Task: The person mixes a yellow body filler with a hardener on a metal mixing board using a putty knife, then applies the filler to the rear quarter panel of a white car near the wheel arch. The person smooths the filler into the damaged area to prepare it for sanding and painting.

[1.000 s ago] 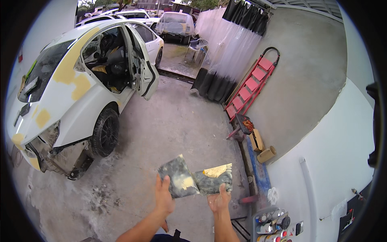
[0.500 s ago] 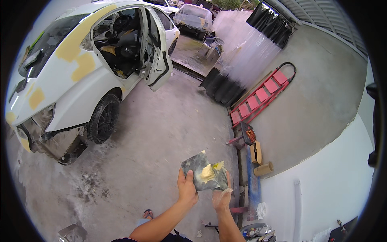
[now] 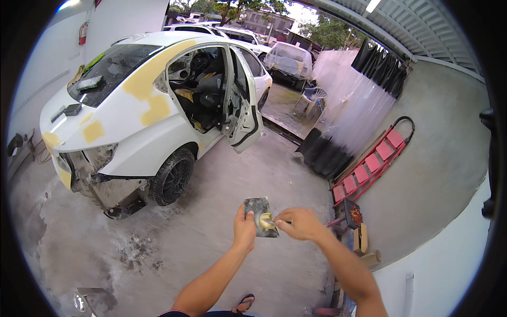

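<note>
My left hand [image 3: 244, 230] grips a dark, flat mixing board [image 3: 255, 205] by its left edge, thumb on top. A mound of cream-coloured putty [image 3: 264, 220] lies on the board. My right hand [image 3: 302, 224] is closed on a small spreader [image 3: 272, 222], its edge down in the putty; most of it is hidden by the fingers. Ahead on the left stands a white car [image 3: 132, 150] with pale yellow filler patches [image 3: 156, 110] on its fender and roof pillar. The car's front door [image 3: 244, 124] hangs open.
A red folding ladder [image 3: 372, 165] leans against the right wall. Near its foot are a dark tray [image 3: 353, 213] and a cardboard box [image 3: 360, 238]. A clear plastic curtain [image 3: 367, 87] hangs by the opening. Sanding blocks [image 3: 73, 109] rest on the car's hood.
My right hand has turned over and brought the spreader onto the putty. The view has tilted up and left, showing more of the car and background. My left hand keeps hold of the board.
</note>
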Action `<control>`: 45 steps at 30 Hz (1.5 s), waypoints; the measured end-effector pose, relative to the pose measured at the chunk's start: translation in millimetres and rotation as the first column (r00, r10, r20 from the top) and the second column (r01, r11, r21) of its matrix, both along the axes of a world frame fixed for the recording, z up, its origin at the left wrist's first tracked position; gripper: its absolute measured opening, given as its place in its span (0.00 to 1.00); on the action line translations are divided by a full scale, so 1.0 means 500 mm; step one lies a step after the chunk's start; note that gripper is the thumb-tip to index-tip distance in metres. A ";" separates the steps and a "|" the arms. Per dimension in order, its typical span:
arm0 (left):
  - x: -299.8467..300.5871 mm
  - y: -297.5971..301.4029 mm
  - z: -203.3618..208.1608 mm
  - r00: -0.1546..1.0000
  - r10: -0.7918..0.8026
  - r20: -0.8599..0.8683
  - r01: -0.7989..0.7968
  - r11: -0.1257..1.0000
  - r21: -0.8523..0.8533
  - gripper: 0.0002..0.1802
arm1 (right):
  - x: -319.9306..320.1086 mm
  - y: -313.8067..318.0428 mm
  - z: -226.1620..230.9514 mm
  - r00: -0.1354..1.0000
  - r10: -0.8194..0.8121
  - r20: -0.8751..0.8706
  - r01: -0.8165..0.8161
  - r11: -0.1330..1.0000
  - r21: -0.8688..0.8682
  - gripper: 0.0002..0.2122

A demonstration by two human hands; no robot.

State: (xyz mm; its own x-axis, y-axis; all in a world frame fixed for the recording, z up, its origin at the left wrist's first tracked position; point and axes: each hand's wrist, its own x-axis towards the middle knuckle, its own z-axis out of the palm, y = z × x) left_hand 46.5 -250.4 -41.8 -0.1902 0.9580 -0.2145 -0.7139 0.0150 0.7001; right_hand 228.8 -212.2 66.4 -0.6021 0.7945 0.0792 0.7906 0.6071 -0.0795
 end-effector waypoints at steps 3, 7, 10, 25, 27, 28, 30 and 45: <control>0.005 -0.009 -0.012 0.998 0.055 0.030 -0.055 0.998 -0.027 0.21 | -0.026 0.023 0.046 0.998 0.056 0.030 -0.050 0.987 -0.155 0.14; 0.024 -0.020 -0.021 0.995 0.096 0.022 -0.094 0.992 -0.087 0.20 | -0.009 0.034 0.034 0.964 0.260 -0.058 -0.266 0.957 -0.117 0.15; 0.059 -0.016 -0.021 0.982 0.186 0.032 -0.185 0.982 -0.039 0.20 | 0.031 0.053 0.005 0.949 0.307 -0.067 -0.314 0.936 -0.158 0.15; 0.331 0.026 -0.029 0.918 0.364 0.160 -0.344 0.929 -0.137 0.20 | 0.313 0.123 -0.057 0.815 0.496 -0.300 -0.524 0.851 -0.018 0.09; 0.353 0.028 -0.020 0.909 0.369 0.192 -0.361 0.929 -0.078 0.20 | 0.323 0.123 -0.077 0.698 0.498 -0.515 -0.567 0.823 0.028 0.08; 0.360 0.026 -0.017 0.893 0.394 0.217 -0.388 0.919 -0.074 0.20 | 0.328 0.124 -0.089 0.573 0.504 -0.647 -0.597 0.797 0.093 0.08; 0.369 0.022 -0.011 0.860 0.428 0.277 -0.426 0.902 -0.071 0.20 | 0.334 0.133 -0.116 0.408 0.481 -0.776 -0.598 0.783 0.171 0.09; 0.205 -0.111 0.129 0.711 0.665 -0.229 -0.535 0.723 0.438 0.23 | 0.262 0.054 -0.128 0.414 0.476 -0.776 -0.396 0.862 0.317 0.13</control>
State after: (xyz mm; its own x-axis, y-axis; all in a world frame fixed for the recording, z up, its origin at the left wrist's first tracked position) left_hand 149.2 -305.9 22.8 -0.7456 0.6062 0.2767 -0.1954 -0.5959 0.7789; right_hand 360.1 -185.2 2.6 -0.4988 0.4120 0.7625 0.0219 0.8855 -0.4641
